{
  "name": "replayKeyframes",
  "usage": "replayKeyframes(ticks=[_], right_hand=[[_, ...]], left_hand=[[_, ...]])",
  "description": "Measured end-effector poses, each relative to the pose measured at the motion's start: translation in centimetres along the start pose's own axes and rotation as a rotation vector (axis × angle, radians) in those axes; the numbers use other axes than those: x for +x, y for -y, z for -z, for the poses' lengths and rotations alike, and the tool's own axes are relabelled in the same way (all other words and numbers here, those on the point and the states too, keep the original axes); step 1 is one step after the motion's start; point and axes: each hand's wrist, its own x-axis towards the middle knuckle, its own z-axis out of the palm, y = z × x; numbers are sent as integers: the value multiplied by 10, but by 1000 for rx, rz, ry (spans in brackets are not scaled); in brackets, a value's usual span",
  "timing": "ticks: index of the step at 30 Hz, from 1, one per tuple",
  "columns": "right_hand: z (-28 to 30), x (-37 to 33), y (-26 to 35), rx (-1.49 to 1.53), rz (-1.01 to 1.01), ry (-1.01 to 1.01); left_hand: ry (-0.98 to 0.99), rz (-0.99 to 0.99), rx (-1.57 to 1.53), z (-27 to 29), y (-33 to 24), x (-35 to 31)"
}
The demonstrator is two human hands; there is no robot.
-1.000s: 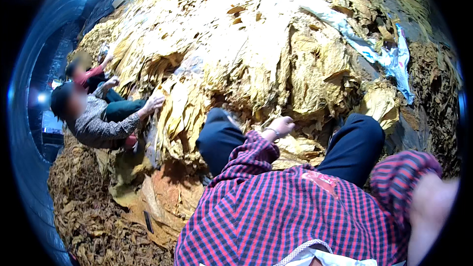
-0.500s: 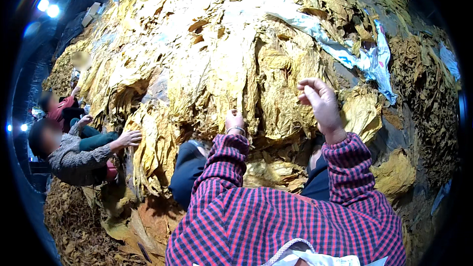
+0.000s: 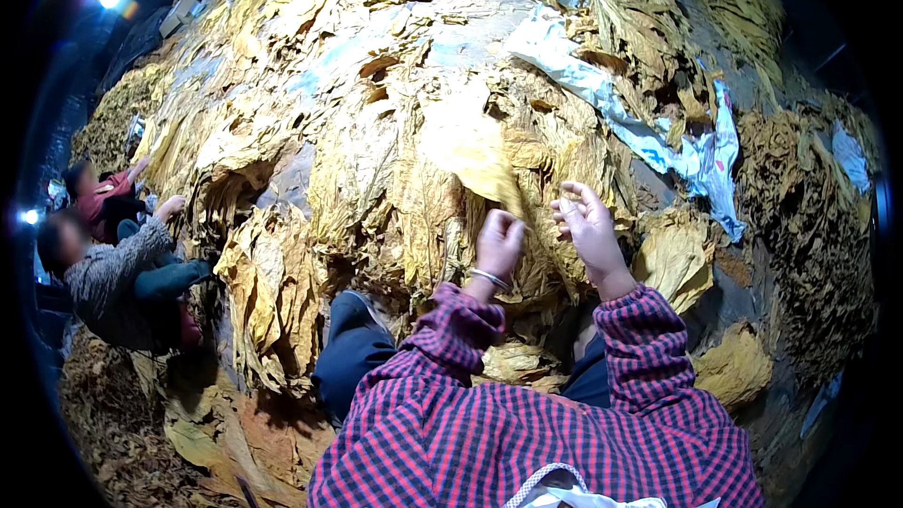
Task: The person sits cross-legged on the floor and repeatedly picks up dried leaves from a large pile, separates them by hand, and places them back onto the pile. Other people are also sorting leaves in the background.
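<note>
My left hand (image 3: pixel 499 243), with a bangle at the wrist, is closed in front of me. It pinches the lower end of a dried yellow tobacco leaf (image 3: pixel 482 167), which stretches away from it and is slightly blurred near the fingers. To its right my right hand (image 3: pixel 590 229) is raised, its fingers curved and apart, with nothing visible in them. Below and beyond both hands spreads a thick heap of dried tobacco leaves (image 3: pixel 372 193). One broad pale leaf (image 3: pixel 675 263) lies to the right of my right forearm.
White plastic sheeting (image 3: pixel 602 94) runs across the leaves at the far right. Another person (image 3: pixel 118 273) sits at my left, with one more person (image 3: pixel 105 198) beyond. Darker crumpled leaves (image 3: pixel 800 216) are piled at the right. My knee (image 3: pixel 353 343) is close below the heap.
My left hand has moved right and a little away, now with a leaf in its pinch. My right hand has come lower and closer to it. The person at left has drawn a hand back.
</note>
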Motion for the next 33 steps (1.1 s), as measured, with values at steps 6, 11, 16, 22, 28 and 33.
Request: replayKeyframes(ticks=[6, 11, 16, 22, 28, 33], right_hand=[[1, 13, -22, 173, -443, -8], [3, 12, -14, 466, -296, -48], [2, 9, -3, 582, -351, -133], [0, 6, 2, 548, -394, -57], [-1, 3, 3, 480, -369, -70], [2, 1, 4, 485, -356, -62]], left_hand=[[332, -64, 106, -42, -35, -59], [-106, -24, 429, 20, 6, -18], [-295, 490, 1014, 95, 50, -25], [-327, 653, 890, 98, 56, -19], [-294, 758, 1017, 111, 58, -11], [-259, 621, 845, 115, 73, -17]])
